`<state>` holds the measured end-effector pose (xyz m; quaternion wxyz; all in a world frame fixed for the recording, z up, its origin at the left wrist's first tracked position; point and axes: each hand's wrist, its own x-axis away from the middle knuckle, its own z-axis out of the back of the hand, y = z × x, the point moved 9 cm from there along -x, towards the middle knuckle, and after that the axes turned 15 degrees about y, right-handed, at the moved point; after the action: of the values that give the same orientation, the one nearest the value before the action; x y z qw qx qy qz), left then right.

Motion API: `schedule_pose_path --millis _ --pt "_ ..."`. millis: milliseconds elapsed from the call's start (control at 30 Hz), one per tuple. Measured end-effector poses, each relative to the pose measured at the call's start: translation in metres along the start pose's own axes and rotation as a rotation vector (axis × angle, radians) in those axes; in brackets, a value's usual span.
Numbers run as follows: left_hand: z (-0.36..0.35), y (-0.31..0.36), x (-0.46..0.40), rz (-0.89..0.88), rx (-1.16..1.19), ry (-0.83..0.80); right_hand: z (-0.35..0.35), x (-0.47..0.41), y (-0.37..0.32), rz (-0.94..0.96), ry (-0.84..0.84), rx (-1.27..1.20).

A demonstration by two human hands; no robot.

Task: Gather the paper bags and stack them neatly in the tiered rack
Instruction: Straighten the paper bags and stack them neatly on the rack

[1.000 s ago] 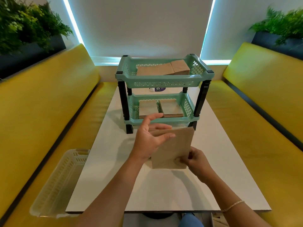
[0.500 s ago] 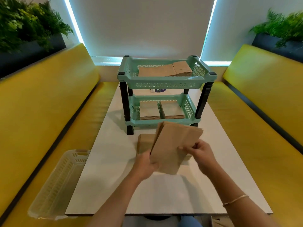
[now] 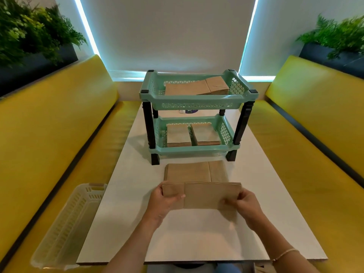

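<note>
Brown paper bags [image 3: 204, 195] lie lengthwise between the left hand [image 3: 160, 201] and right hand [image 3: 246, 203], each pinching one end; the rack [image 3: 197, 101] stands straight ahead.

Both forearms reach forward from the bottom of the view and converge toward the middle, bare to the elbow. The left hand [image 3: 163, 201] sits at the left end of a bundle of paper bags [image 3: 202, 195], thumb laid across the front face and pointing right, the other fingers tucked behind it. The right hand [image 3: 246, 203] takes the right end, fingers curled over the near face; its thumb is probably behind the bundle, though the blur there hides it. Each grip closes on the bags, wrists roughly level and slightly bent inward. A thin bracelet [image 3: 285, 253] circles the right wrist.
</note>
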<state>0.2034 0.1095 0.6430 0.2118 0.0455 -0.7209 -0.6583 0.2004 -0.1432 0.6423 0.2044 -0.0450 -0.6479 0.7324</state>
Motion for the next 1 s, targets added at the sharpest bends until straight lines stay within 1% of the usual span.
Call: schedule_pose_path --millis 67,200,300,400,433,500,567,600,633,667,733,767,833,900,967,1000 --pt "-0.006 -0.011 0.001 0.023 -0.008 0.001 -0.004 0.003 0.004 0.008 0.004 0.028" --pt "-0.006 -0.013 -0.005 0.021 -0.047 -0.008 -0.008 0.002 -0.004 0.009 -0.020 0.003" --pt "-0.003 -0.021 -0.006 0.034 -0.179 -0.062 -0.011 0.003 0.001 -0.017 -0.041 0.059" --pt "-0.003 -0.016 -0.009 -0.005 -0.299 -0.060 -0.007 -0.002 -0.006 -0.025 -0.022 0.081" --pt "-0.004 -0.010 -0.010 -0.027 -0.322 -0.067 -0.004 -0.004 -0.017 0.019 -0.008 0.106" --pt "-0.006 0.006 -0.009 -0.086 -0.393 -0.091 0.002 -0.005 -0.058 0.213 0.049 0.204" --pt "-0.009 0.026 -0.007 -0.159 -0.477 -0.121 0.004 0.008 -0.117 0.517 0.122 0.325" --pt "-0.013 0.038 -0.005 -0.203 -0.527 -0.143 -0.002 0.021 -0.148 0.693 0.126 0.403" --pt "-0.018 0.052 -0.002 -0.252 -0.575 -0.166 -0.014 0.036 -0.176 0.849 0.088 0.505" --pt "-0.025 0.065 0.002 -0.301 -0.622 -0.195 -0.032 0.053 -0.198 0.980 0.011 0.642" --pt "-0.040 0.090 0.009 -0.417 -0.729 -0.231 -0.074 0.081 -0.218 1.182 -0.167 1.004" --pt "-0.049 0.103 0.013 -0.489 -0.791 -0.244 -0.091 0.091 -0.222 1.265 -0.210 1.182" --pt "-0.063 0.123 0.020 -0.569 -0.862 -0.277 -0.114 0.099 -0.226 1.331 -0.245 1.465" --pt "-0.071 0.141 0.022 -0.618 -0.912 -0.288 -0.125 0.100 -0.228 1.317 -0.264 1.611" --pt "-0.072 0.164 0.022 -0.664 -0.910 -0.260 -0.126 0.097 -0.238 1.279 -0.277 1.624" --pt "-0.070 0.176 0.022 -0.665 -0.851 -0.243 -0.124 0.094 -0.247 1.254 -0.277 1.593"
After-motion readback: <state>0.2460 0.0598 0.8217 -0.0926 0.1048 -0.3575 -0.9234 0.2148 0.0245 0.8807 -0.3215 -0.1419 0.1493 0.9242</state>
